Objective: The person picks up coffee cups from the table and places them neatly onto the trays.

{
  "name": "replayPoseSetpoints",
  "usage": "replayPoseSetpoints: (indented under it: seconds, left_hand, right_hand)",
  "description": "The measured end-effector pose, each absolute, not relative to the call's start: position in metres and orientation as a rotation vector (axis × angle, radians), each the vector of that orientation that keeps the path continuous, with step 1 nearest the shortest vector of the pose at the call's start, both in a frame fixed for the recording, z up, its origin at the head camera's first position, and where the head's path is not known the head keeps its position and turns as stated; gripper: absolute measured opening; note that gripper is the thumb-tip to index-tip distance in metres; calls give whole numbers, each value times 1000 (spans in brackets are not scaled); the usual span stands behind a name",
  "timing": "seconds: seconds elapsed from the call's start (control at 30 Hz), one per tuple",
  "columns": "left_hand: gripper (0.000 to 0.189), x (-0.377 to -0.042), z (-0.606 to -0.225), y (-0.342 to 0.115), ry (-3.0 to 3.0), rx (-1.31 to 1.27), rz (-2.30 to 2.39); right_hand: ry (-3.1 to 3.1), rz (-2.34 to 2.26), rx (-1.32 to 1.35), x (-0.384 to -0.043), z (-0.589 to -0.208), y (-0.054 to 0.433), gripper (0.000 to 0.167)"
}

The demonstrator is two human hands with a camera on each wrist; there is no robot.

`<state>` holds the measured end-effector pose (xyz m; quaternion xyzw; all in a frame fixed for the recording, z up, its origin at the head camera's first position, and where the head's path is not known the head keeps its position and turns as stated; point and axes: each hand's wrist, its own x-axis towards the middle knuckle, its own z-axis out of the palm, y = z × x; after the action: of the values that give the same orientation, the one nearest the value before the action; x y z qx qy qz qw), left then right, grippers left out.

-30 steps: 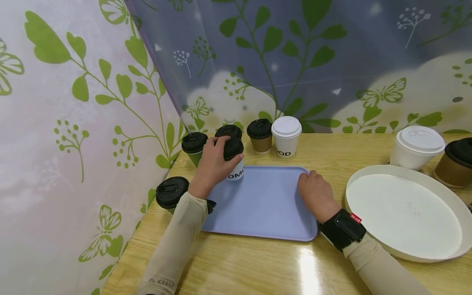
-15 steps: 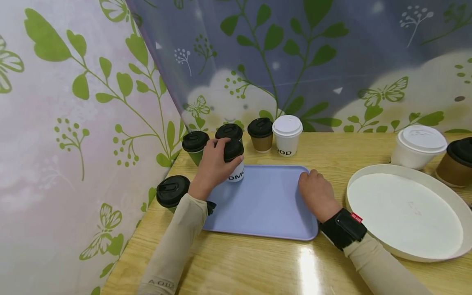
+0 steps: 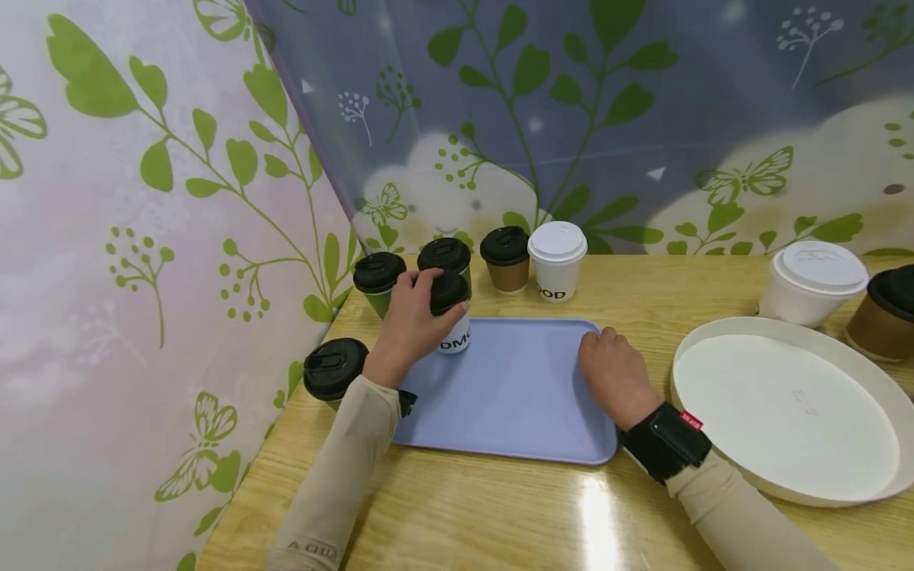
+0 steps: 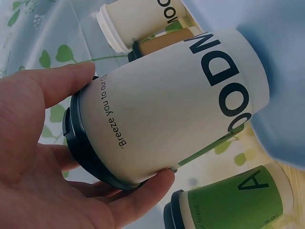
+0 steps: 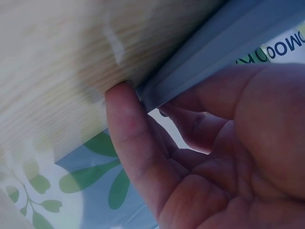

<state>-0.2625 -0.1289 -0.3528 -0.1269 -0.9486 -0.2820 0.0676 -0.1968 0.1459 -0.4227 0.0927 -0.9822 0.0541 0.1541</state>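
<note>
My left hand (image 3: pixel 412 325) holds a white paper coffee cup (image 4: pixel 167 105) near its black lid, thumb on one side and fingers on the other. The cup stands upright over the far left part of a lilac-blue tray (image 3: pixel 514 388) in the head view. At the tray's right edge, my right hand (image 3: pixel 616 374) grips the rim, and the right wrist view has the rim (image 5: pixel 190 71) between its thumb and fingers. Just behind the held cup is another black-lidded cup (image 3: pixel 444 252), partly hidden. A green cup (image 4: pixel 238 198) lies close by in the left wrist view.
Beyond the tray stand a brown cup (image 3: pixel 506 262) and a white-lidded cup (image 3: pixel 557 266). Black-lidded green cups (image 3: pixel 378 274) line the left side, one (image 3: pixel 334 369) beside my left forearm. A round white tray (image 3: pixel 785 412) is at right, with two more cups (image 3: pixel 814 281) behind it.
The held cup has shifted very slightly to the left over the tray. My right hand stays on the tray's edge, and the other cups have not moved.
</note>
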Motion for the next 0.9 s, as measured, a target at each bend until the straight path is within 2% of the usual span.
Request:
replayPoseSetpoints:
  seconds: [0.9]
  left_hand:
    - [69, -259, -353, -139, -2848, -328, -864]
  right_hand:
    - [-2840, 143, 271, -197, -422, 147, 11]
